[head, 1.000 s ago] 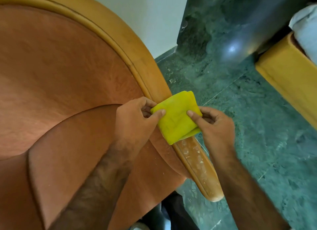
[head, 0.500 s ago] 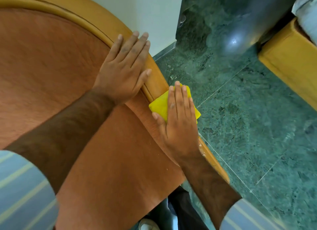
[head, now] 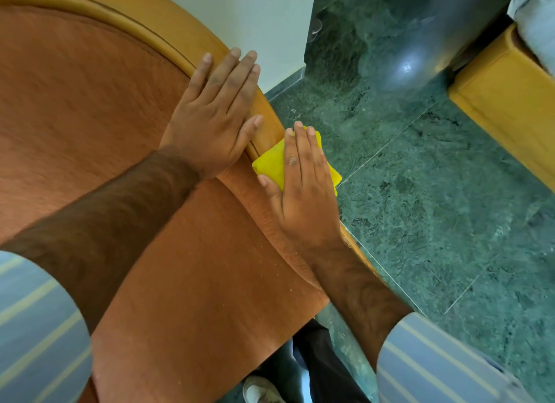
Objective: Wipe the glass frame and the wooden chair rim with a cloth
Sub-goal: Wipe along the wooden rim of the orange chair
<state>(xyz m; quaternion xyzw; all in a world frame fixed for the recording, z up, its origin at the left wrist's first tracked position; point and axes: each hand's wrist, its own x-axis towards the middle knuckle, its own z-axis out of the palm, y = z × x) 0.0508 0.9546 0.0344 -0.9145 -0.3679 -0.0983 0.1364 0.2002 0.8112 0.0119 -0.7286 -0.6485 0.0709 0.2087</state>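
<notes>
The chair has orange-brown upholstery and a curved light wooden rim [head: 156, 30] that runs from the upper left down to the lower right. A folded yellow cloth [head: 271, 163] lies on the rim at mid-frame. My right hand [head: 303, 192] presses flat on the cloth, fingers extended, covering most of it. My left hand [head: 214, 117] rests flat on the rim and upholstery edge just above the cloth, fingers spread, holding nothing. No glass frame is in view.
Green marble floor [head: 420, 207] fills the right side. A white wall corner [head: 270, 27] stands just behind the rim. A yellow wooden furniture piece [head: 507, 108] with a pale cushion sits at the upper right. My shoe [head: 261, 393] and dark trouser leg show at the bottom.
A second ago both hands pinched the cloth on the rim. My left hand let go and laid flat on the rim higher up; my right hand flattened onto the cloth and holds there.
</notes>
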